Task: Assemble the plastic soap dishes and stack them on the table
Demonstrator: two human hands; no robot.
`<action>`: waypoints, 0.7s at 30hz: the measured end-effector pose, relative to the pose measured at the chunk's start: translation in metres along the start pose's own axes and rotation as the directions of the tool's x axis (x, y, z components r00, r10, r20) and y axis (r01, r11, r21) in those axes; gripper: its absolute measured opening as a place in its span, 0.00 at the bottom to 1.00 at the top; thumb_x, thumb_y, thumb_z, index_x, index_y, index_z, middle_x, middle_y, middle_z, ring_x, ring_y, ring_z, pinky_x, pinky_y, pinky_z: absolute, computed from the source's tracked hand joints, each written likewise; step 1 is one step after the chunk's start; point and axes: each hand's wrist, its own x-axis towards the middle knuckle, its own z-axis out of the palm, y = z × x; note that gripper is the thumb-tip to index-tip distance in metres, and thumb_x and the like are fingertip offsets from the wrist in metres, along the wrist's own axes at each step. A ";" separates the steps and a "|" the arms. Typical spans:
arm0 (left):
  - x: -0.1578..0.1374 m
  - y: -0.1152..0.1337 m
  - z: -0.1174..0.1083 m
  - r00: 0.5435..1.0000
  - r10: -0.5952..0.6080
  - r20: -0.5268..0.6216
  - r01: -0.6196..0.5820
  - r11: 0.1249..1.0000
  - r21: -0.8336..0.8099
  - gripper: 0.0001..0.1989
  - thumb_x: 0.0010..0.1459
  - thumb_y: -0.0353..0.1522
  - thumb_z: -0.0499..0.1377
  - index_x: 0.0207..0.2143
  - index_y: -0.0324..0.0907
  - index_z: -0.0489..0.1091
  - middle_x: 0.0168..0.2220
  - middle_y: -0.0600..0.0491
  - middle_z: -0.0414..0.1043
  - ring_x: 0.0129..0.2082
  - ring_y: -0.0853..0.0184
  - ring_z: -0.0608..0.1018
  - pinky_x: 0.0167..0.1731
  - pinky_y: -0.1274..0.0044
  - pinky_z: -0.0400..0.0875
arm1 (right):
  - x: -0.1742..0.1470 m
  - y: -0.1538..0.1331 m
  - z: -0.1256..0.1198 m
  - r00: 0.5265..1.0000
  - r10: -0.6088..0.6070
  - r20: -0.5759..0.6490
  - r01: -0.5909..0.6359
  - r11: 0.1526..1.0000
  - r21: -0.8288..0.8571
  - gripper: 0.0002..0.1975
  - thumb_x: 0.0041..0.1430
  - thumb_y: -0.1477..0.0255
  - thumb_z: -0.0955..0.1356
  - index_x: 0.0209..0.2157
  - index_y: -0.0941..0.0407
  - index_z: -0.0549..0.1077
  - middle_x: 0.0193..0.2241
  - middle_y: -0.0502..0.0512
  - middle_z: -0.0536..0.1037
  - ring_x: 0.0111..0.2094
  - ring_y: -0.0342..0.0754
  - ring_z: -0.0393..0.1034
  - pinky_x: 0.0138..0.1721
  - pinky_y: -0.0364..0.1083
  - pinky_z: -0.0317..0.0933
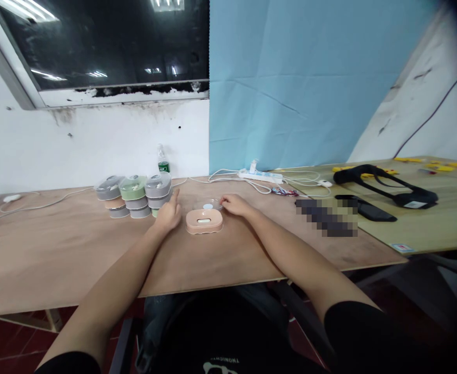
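Resting on desk [56, 259]: left hand [168, 214], fingers loosely open, holding nothing, index extended, just left of peach soap box [204, 221]. Right hand [234, 204] touching clear lid [208, 205] behind box, fingers curled loosely. Stacked soap boxes [134, 196] sitting left of left-hand fingers.

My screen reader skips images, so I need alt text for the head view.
Two bare hands rest on a wooden table either side of a pink soap box: left hand beside it, right hand at a clear lid behind it. Stacked grey and green boxes stand left.
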 end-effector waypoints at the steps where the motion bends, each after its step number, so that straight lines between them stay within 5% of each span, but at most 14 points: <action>1: 0.001 0.001 0.000 1.000 -0.024 -0.011 0.024 1.000 0.008 0.30 0.63 0.35 0.43 0.66 0.38 0.42 0.43 0.42 0.75 0.43 0.53 0.76 0.42 0.68 0.67 | 0.000 0.001 0.000 1.000 -0.004 0.000 0.004 1.000 0.006 0.12 0.53 0.78 0.62 0.34 0.56 0.76 0.35 0.53 0.79 0.36 0.45 0.70 0.36 0.40 0.57; 6: 0.001 0.004 -0.001 1.000 -0.004 -0.012 0.004 0.999 -0.037 0.29 0.66 0.44 0.36 0.64 0.40 0.52 0.53 0.41 0.70 0.50 0.53 0.73 0.47 0.68 0.65 | -0.001 0.002 0.001 0.996 -0.083 0.032 0.085 0.995 -0.055 0.09 0.48 0.77 0.67 0.34 0.56 0.74 0.31 0.51 0.77 0.31 0.44 0.67 0.33 0.40 0.56; 9: -0.002 0.006 -0.004 1.000 0.006 -0.016 -0.007 0.998 -0.066 0.32 0.65 0.47 0.33 0.61 0.42 0.59 0.54 0.43 0.69 0.52 0.52 0.71 0.48 0.67 0.64 | -0.002 -0.002 -0.001 0.990 -0.123 -0.061 0.117 0.988 -0.099 0.07 0.49 0.72 0.69 0.33 0.56 0.72 0.31 0.52 0.74 0.31 0.44 0.66 0.33 0.40 0.55; 16: -0.005 0.015 -0.010 0.999 -0.004 -0.049 0.000 0.996 -0.084 0.34 0.63 0.47 0.46 0.66 0.42 0.42 0.36 0.49 0.75 0.37 0.59 0.77 0.37 0.72 0.67 | -0.013 -0.028 -0.013 0.920 -0.156 -0.359 0.154 0.988 -0.033 0.15 0.57 0.59 0.66 0.39 0.56 0.69 0.32 0.53 0.72 0.32 0.46 0.64 0.35 0.42 0.55; 21: -0.006 0.015 -0.008 0.986 0.110 -0.122 -0.120 0.990 -0.080 0.33 0.61 0.46 0.50 0.65 0.43 0.49 0.46 0.47 0.70 0.43 0.61 0.73 0.40 0.74 0.66 | -0.024 -0.050 -0.016 0.886 -0.235 -0.400 0.275 0.960 0.046 0.19 0.60 0.57 0.62 0.44 0.57 0.68 0.33 0.54 0.72 0.30 0.45 0.64 0.36 0.42 0.56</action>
